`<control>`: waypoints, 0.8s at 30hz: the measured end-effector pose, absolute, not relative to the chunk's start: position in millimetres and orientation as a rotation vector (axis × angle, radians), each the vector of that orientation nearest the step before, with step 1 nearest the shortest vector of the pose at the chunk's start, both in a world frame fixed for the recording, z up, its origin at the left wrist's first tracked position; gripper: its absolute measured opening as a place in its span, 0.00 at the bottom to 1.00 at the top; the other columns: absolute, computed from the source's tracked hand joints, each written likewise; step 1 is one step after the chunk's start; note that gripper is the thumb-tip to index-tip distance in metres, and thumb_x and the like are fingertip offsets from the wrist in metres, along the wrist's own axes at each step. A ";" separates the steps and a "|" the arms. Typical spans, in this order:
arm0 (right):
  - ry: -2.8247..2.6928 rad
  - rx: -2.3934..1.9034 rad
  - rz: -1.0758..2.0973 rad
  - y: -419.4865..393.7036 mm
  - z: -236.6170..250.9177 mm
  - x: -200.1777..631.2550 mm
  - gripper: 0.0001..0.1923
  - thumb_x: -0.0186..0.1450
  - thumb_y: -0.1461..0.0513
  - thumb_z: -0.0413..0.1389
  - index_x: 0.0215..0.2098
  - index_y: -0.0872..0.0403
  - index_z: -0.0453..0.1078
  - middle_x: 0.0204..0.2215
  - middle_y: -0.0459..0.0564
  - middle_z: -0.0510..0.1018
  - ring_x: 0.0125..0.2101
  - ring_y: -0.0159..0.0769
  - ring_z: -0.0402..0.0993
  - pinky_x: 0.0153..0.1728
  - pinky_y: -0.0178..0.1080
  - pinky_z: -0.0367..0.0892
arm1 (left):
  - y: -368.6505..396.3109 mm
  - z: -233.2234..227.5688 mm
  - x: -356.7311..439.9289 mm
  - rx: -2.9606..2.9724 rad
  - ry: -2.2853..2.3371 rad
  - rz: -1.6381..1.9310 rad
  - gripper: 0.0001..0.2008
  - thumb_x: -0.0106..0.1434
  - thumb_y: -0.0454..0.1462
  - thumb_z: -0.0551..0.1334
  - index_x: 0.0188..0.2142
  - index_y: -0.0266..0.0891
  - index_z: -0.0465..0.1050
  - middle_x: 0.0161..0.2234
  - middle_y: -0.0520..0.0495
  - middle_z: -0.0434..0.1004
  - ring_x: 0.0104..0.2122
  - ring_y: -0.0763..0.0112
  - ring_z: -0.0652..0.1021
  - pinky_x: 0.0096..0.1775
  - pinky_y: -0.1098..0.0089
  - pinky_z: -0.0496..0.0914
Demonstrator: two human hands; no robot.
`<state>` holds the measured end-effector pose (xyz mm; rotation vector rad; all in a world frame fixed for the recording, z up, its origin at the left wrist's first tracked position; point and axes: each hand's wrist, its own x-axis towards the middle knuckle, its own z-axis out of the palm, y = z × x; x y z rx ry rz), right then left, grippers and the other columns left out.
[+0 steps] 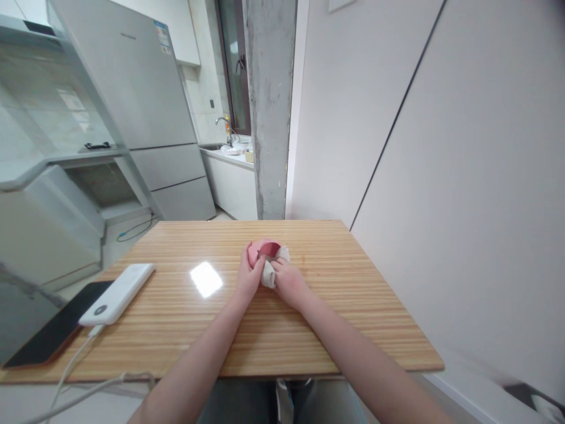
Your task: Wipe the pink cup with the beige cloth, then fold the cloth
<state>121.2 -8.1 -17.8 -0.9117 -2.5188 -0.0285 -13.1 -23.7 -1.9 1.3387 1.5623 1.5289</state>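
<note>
A pink bowl (263, 245) is tipped on its side near the middle of the wooden table, its opening turned toward the right. My left hand (249, 272) grips its left side, with the thumb at the rim. In my right hand (289, 281) is a whitish cloth (268, 275), bunched up and pressed at the bowl's opening. Part of the cloth shows behind my right fingers. The fingertips of that hand are partly hidden by the cloth and the bowl.
The wooden table (353, 294) has a white power bank (118, 294) at its left, with a cable (73, 359) plugged in. A black phone-like slab (57, 327) lies beneath it. A white wall (419, 176) stands close on the right; a fridge (145, 88) is beyond.
</note>
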 end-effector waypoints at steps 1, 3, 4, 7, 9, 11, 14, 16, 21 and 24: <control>-2.532 -0.891 -0.034 -8.4 -15.8 121.7 0.09 0.64 0.66 0.51 0.41 0.56 0.71 0.36 0.52 0.72 0.39 0.37 0.63 0.40 0.38 0.64 | -22.9 -1.1 -17.5 1.369 1.584 1.525 0.28 0.58 0.42 0.58 0.57 0.36 0.57 0.53 0.38 0.66 0.54 0.61 0.67 0.56 0.61 0.59; -2.537 -0.888 -0.066 -8.0 -10.9 123.4 0.08 0.64 0.65 0.51 0.40 0.55 0.71 0.37 0.52 0.72 0.40 0.37 0.63 0.40 0.38 0.63 | -22.3 1.9 -26.5 1.455 1.595 1.524 0.29 0.57 0.41 0.59 0.57 0.38 0.57 0.53 0.40 0.67 0.54 0.61 0.68 0.56 0.61 0.59; -2.528 -0.908 -0.088 -7.5 -8.9 124.2 0.08 0.64 0.65 0.51 0.40 0.55 0.70 0.38 0.53 0.72 0.41 0.37 0.63 0.40 0.38 0.63 | -22.6 3.6 -29.3 1.491 1.576 1.529 0.32 0.56 0.41 0.61 0.59 0.39 0.55 0.52 0.41 0.68 0.53 0.62 0.68 0.55 0.61 0.60; -2.457 -1.012 -0.107 -5.9 -8.7 125.1 0.10 0.65 0.65 0.50 0.42 0.55 0.70 0.40 0.54 0.72 0.44 0.40 0.63 0.41 0.41 0.63 | -25.9 5.9 -24.9 1.461 1.441 1.589 0.42 0.53 0.42 0.64 0.63 0.41 0.44 0.50 0.42 0.69 0.50 0.64 0.72 0.53 0.63 0.63; -2.387 -1.055 -0.042 -5.6 -14.0 123.3 0.10 0.65 0.65 0.49 0.42 0.55 0.70 0.40 0.54 0.72 0.45 0.41 0.62 0.42 0.41 0.63 | -28.5 4.8 -13.2 1.351 1.357 1.627 0.45 0.53 0.42 0.64 0.63 0.41 0.39 0.51 0.40 0.68 0.50 0.64 0.72 0.52 0.64 0.64; -2.311 -1.072 0.049 -5.9 -21.5 120.0 0.11 0.64 0.66 0.49 0.43 0.56 0.70 0.40 0.55 0.72 0.44 0.40 0.63 0.44 0.41 0.63 | -30.3 2.8 -1.3 1.233 1.356 1.628 0.46 0.53 0.42 0.64 0.63 0.40 0.36 0.53 0.37 0.66 0.50 0.64 0.71 0.52 0.64 0.65; -2.229 -1.064 0.140 -6.3 -28.9 116.6 0.13 0.63 0.67 0.49 0.45 0.56 0.69 0.40 0.54 0.72 0.43 0.39 0.63 0.45 0.40 0.63 | -30.7 1.8 5.6 1.201 1.449 1.566 0.47 0.52 0.41 0.65 0.63 0.39 0.36 0.53 0.36 0.66 0.51 0.63 0.71 0.52 0.63 0.64; -2.221 -1.038 0.148 -5.6 -27.4 118.2 0.13 0.64 0.68 0.48 0.45 0.57 0.69 0.39 0.54 0.72 0.43 0.38 0.63 0.44 0.39 0.63 | -29.0 3.5 0.6 1.277 1.474 1.532 0.46 0.52 0.41 0.65 0.63 0.39 0.38 0.53 0.37 0.66 0.51 0.62 0.71 0.52 0.63 0.64; -2.423 -0.894 -0.052 -0.4 -10.1 130.6 0.12 0.66 0.64 0.49 0.46 0.55 0.69 0.41 0.55 0.73 0.45 0.39 0.63 0.45 0.43 0.61 | -22.6 9.7 -21.6 1.400 1.505 1.575 0.29 0.56 0.43 0.61 0.55 0.39 0.57 0.52 0.41 0.67 0.53 0.62 0.69 0.53 0.64 0.64; -2.475 -0.928 -0.113 1.9 -10.4 132.2 0.11 0.65 0.63 0.50 0.45 0.54 0.69 0.41 0.54 0.73 0.46 0.40 0.63 0.44 0.43 0.61 | -23.0 7.9 -19.4 1.339 1.536 1.550 0.34 0.54 0.44 0.63 0.58 0.38 0.55 0.53 0.40 0.67 0.53 0.61 0.69 0.53 0.64 0.63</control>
